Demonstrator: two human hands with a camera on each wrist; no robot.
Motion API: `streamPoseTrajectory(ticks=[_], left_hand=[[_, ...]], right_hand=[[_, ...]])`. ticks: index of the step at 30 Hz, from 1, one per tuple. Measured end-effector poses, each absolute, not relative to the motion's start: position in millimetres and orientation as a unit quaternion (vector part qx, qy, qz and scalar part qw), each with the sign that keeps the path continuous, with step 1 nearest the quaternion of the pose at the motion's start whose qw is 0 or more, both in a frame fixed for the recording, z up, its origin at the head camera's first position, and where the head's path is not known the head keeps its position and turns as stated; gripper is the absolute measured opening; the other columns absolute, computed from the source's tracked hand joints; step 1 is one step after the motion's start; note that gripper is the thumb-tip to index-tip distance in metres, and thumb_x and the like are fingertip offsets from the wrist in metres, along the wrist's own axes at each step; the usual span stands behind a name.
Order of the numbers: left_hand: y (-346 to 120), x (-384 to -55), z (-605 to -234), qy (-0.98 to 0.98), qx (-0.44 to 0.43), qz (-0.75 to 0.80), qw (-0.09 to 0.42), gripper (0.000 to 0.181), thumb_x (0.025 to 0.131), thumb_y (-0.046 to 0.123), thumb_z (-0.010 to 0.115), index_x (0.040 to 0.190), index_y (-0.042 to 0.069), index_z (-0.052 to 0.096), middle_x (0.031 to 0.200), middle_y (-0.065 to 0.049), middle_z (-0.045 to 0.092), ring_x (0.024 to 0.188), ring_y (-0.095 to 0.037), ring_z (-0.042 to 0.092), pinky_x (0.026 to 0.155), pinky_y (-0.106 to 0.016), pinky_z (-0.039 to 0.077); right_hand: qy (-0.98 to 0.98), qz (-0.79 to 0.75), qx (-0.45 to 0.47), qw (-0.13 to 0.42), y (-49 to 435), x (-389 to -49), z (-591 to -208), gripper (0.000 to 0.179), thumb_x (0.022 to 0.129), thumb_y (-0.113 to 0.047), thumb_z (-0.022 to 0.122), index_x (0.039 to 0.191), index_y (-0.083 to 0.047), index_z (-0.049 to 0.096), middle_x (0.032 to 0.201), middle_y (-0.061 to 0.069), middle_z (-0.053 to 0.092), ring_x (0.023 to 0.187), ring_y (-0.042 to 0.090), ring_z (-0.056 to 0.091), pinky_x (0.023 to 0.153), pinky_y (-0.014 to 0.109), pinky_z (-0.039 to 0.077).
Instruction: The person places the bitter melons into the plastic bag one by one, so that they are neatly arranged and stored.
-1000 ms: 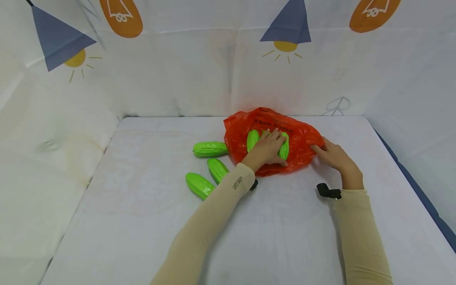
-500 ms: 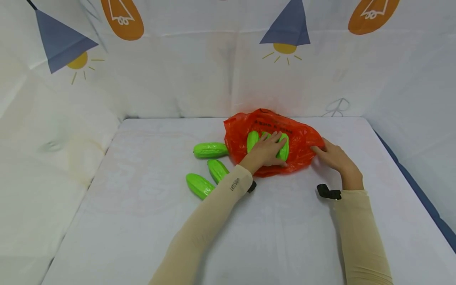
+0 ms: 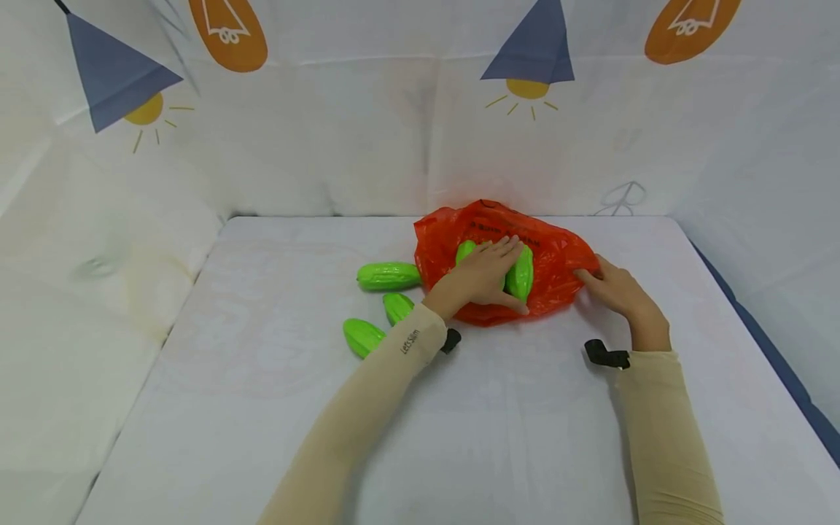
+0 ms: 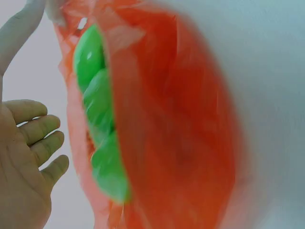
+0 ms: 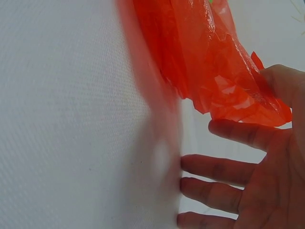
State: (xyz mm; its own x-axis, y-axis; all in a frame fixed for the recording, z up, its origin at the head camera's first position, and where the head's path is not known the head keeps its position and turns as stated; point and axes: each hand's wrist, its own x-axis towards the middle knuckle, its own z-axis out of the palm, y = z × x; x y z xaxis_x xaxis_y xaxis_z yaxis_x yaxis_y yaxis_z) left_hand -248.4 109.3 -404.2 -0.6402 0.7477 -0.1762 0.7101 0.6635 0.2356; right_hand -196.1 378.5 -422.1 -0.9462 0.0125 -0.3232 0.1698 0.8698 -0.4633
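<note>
A red plastic bag (image 3: 563, 255) lies at the back of the table with its mouth spread. Inside sit three glossy green cucumbers (image 4: 108, 164), side by side in the left wrist view. My left hand (image 3: 475, 278) hovers over the bag, fingers extended and apart from the cucumbers; it partly hides them in the head view. My right hand (image 3: 622, 293) pinches the bag's right edge between thumb and index finger, its other fingers straight in the right wrist view. Left of the bag lie three loose cucumbers (image 3: 389, 276), one touching the bag; my left forearm partly covers the front two.
The white table (image 3: 262, 408) runs back to a printed fabric wall (image 3: 367, 146). Black wrist camera mounts (image 3: 605, 354) sit at both sleeve cuffs. A dark blue strip (image 3: 768, 343) borders the table on the right.
My left hand has drawn back slightly left from the cucumbers in the bag, its thumb and fingers spread wider. The right hand still pinches the bag's edge in the same place.
</note>
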Motion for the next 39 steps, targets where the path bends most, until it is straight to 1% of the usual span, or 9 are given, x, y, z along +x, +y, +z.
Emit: streamPoseTrajectory(ticks=[4,7,11,18,24,28,34,39], left_hand=[[95,-247,-396,0.907,0.39,0.097,0.124,0.119,0.075,0.078,0.062,0.159,0.016,0.005,0.167,0.0,0.004,0.153,-0.014,-0.002,0.125,-0.036,0.007],[86,-246,-392,0.908,0.387,0.102,0.121,0.118,0.075,0.079,0.059,0.159,0.015,0.006,0.167,0.0,0.005,0.153,-0.015,-0.001,0.125,-0.038,0.008],[76,-246,-384,0.911,0.385,0.106,0.103,0.116,0.077,0.079,0.057,0.159,0.014,0.008,0.166,0.0,0.006,0.154,-0.016,0.001,0.125,-0.037,0.009],[57,-244,-380,0.918,0.374,0.105,0.082,0.114,0.078,0.08,0.055,0.159,0.013,0.011,0.166,-0.001,0.009,0.153,-0.016,0.004,0.125,-0.038,0.01],[38,-224,-387,0.913,0.384,0.115,0.08,0.114,0.077,0.078,0.058,0.158,0.012,0.012,0.166,-0.003,0.012,0.153,-0.018,0.006,0.125,-0.039,0.01],[29,-215,-391,0.912,0.387,0.116,0.067,0.115,0.077,0.078,0.058,0.158,0.011,0.013,0.165,-0.005,0.014,0.153,-0.019,0.009,0.125,-0.04,0.012],[9,-206,-393,0.922,0.358,0.135,0.055,0.113,0.076,0.077,0.061,0.158,0.012,0.017,0.165,-0.003,0.016,0.153,-0.02,0.013,0.123,-0.046,0.017],[-9,-203,-393,0.93,0.33,0.154,0.05,0.109,0.077,0.073,0.064,0.157,0.01,0.023,0.164,-0.004,0.021,0.151,-0.022,0.02,0.122,-0.047,0.022]], right_hand=[[0.955,-0.248,0.044,0.156,378,-197,-420,0.085,0.098,-0.065,0.027,0.158,-0.009,0.005,0.151,0.034,0.029,0.133,0.055,0.032,0.103,0.074,0.03],[0.956,-0.246,0.04,0.155,378,-196,-420,0.085,0.098,-0.065,0.027,0.157,-0.006,0.009,0.15,0.034,0.03,0.132,0.055,0.033,0.103,0.074,0.031],[0.956,-0.247,0.036,0.152,379,-196,-422,0.083,0.099,-0.063,0.027,0.156,-0.003,0.013,0.149,0.034,0.032,0.131,0.054,0.035,0.103,0.073,0.032],[0.956,-0.247,0.037,0.156,380,-195,-422,0.084,0.099,-0.063,0.026,0.156,-0.003,0.01,0.149,0.035,0.031,0.131,0.054,0.034,0.103,0.073,0.032],[0.955,-0.246,0.036,0.158,378,-195,-421,0.085,0.099,-0.063,0.026,0.156,-0.003,0.01,0.149,0.035,0.03,0.131,0.055,0.033,0.102,0.074,0.031],[0.956,-0.245,0.034,0.155,379,-195,-422,0.084,0.099,-0.062,0.026,0.156,-0.002,0.012,0.148,0.036,0.032,0.13,0.055,0.035,0.102,0.074,0.031],[0.956,-0.245,0.035,0.156,379,-195,-424,0.083,0.099,-0.062,0.026,0.155,-0.002,0.014,0.148,0.035,0.032,0.13,0.054,0.036,0.103,0.073,0.031],[0.956,-0.245,0.038,0.155,379,-196,-424,0.083,0.099,-0.063,0.025,0.157,-0.004,0.011,0.149,0.035,0.031,0.13,0.054,0.035,0.102,0.074,0.03]])
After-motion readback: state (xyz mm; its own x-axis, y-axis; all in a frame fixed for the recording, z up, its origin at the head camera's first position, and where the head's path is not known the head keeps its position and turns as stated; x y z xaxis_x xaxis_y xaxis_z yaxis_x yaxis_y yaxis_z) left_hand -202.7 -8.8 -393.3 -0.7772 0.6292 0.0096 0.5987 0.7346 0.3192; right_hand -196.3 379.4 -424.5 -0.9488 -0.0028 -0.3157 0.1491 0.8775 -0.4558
